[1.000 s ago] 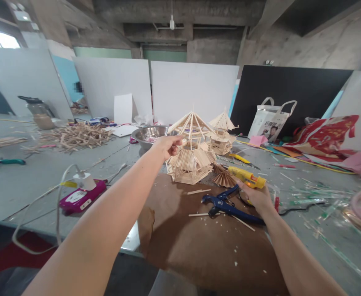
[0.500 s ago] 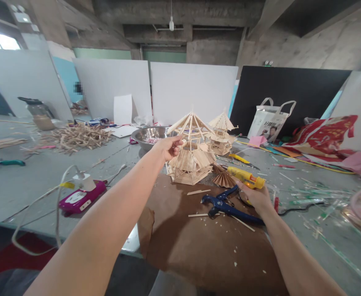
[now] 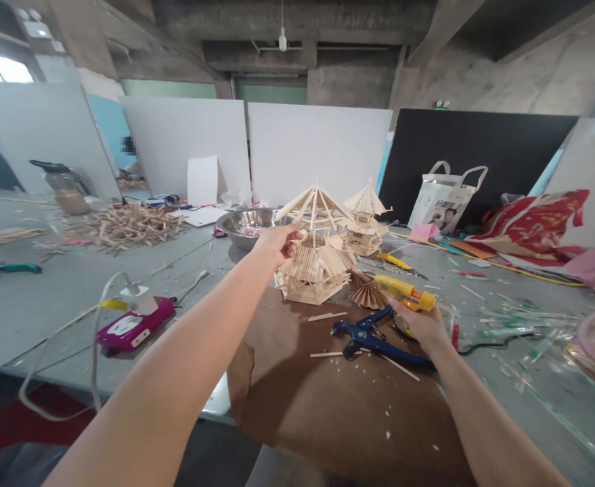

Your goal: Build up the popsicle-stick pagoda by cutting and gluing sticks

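My left hand (image 3: 281, 244) reaches forward with its fingers pinched together at the left side of a wooden-stick pavilion model (image 3: 315, 270), between its lower roof and the open ribbed upper roof. Whatever is between those fingertips is too small to make out. My right hand (image 3: 424, 326) is wrapped round a yellow hot glue gun (image 3: 401, 292), whose nozzle points left toward the model. Just below it lies a blue-handled cutter (image 3: 373, 341) on a brown sheet (image 3: 322, 399). Folded brown paper fans (image 3: 369, 295) sit between model and glue gun. Loose sticks (image 3: 327, 316) lie in front.
Behind stands a second, smaller stick pavilion (image 3: 363, 226), beside a metal bowl (image 3: 246, 226). To the left are a stick pile (image 3: 124, 226), a purple power strip (image 3: 135, 323) with cables and a bottle (image 3: 63, 189). Yellow-handled pliers (image 3: 396, 262) and clear glue sticks (image 3: 515, 318) lie right.
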Motion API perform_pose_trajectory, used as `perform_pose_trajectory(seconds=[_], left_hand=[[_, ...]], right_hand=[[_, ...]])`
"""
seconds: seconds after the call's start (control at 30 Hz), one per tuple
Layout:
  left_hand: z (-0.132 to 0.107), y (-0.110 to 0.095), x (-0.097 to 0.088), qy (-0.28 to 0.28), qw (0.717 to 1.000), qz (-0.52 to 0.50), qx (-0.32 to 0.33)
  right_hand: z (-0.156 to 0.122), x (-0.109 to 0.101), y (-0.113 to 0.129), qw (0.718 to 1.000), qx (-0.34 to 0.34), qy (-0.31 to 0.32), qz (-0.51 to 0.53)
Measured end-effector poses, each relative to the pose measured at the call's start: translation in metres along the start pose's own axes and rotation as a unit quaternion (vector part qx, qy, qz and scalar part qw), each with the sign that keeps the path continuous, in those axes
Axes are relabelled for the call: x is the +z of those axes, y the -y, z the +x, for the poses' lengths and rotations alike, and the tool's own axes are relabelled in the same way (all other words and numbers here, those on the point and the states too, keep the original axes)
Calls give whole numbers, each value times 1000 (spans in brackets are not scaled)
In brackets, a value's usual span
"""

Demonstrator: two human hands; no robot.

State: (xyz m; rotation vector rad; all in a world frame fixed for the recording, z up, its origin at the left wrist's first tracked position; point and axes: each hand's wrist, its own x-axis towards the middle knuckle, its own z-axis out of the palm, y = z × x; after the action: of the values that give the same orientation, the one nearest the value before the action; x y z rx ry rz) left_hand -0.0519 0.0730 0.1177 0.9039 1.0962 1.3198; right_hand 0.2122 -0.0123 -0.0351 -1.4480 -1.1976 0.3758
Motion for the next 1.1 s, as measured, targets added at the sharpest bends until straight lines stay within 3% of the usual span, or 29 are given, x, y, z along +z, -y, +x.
perform_pose_trajectory(seconds=[0.5, 0.8, 1.0, 1.1], left_hand=[[-3, 3, 4, -25, 998, 23, 52], [-5, -1, -1, 18, 1000, -3, -10], [-6, -3, -2, 32, 999, -3, -20], [-7, 0, -2, 14, 1000, 23, 11]], right_hand=[[0, 1, 1, 1000, 4, 7, -7], [0, 0, 1, 1000, 17, 11, -8], [0, 0, 1, 1000, 13, 20, -13], [0, 1, 0, 1000, -5, 16, -4]])
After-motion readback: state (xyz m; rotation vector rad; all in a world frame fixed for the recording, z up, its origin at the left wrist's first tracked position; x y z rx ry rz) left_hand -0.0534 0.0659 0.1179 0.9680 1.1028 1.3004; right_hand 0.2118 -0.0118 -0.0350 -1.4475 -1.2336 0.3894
